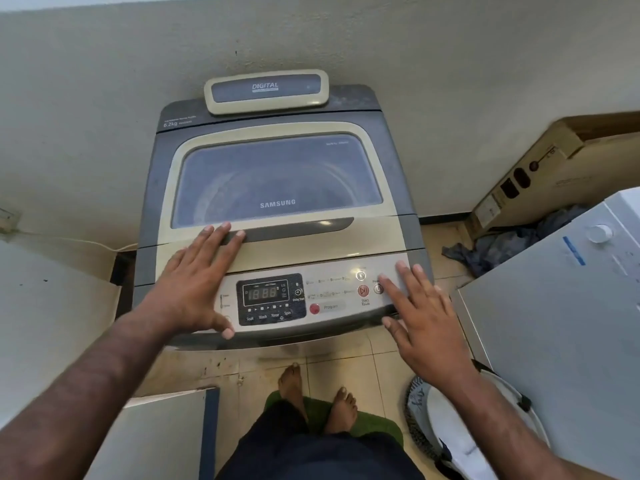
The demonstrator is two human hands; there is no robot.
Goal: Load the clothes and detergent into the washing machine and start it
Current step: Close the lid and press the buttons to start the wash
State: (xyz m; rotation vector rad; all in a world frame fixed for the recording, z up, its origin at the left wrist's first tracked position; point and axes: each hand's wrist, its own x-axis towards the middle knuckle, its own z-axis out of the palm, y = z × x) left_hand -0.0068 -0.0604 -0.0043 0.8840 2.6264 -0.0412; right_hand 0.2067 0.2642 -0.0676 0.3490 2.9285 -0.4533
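left hand (194, 278) – spread flat on lid (277, 244) | right hand (422, 313) – spread, forefinger at power button (378, 288)

Washing machine lid window (277, 178): "SAMSUNG". Rear top panel (180, 123): "6.2kg". Cream box (266, 91) on the rear panel: "DIGITAL". Control panel (325, 296): display "18:88"; labels "Soak", "Wash", "Rinse", "Spin", "Program", "Delay Start".

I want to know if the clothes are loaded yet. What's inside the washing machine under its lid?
Through the closed lid's window only the drum's grey curved wall shows faintly. The tinted, dusty window hides the bottom, so clothes cannot be confirmed.
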